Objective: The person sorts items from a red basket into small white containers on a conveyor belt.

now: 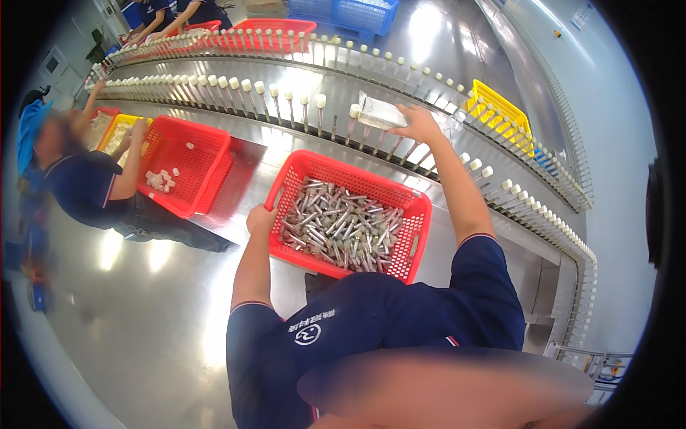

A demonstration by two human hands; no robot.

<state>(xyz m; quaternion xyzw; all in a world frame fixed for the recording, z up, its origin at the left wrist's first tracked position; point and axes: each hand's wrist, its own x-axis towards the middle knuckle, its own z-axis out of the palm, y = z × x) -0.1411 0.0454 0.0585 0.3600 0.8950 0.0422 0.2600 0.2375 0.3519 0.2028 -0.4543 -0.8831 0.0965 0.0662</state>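
My left hand [261, 217] is closed on the left rim of a red perforated basket [286, 175] in front of me. Inside lies a heap of small silvery, stick-like metal parts [339, 225], some with duller ends. My right arm stretches forward over the line of upright pins. At its end, the thumb and fingers of my right hand [418, 125] are around the right end of a clear plastic package [382, 113] with something whitish in it. White-capped pins [320, 101] stand in a row beside it; a few pins near my right arm carry no visible cap.
Two curved rows of capped pins [271, 43] run across the metal bench. To the left, a co-worker [86, 168] reaches over a yellow basket [118, 132], beside a red basket [187, 164] with loose white pieces. A yellow crate [500, 107] stands beyond the rows.
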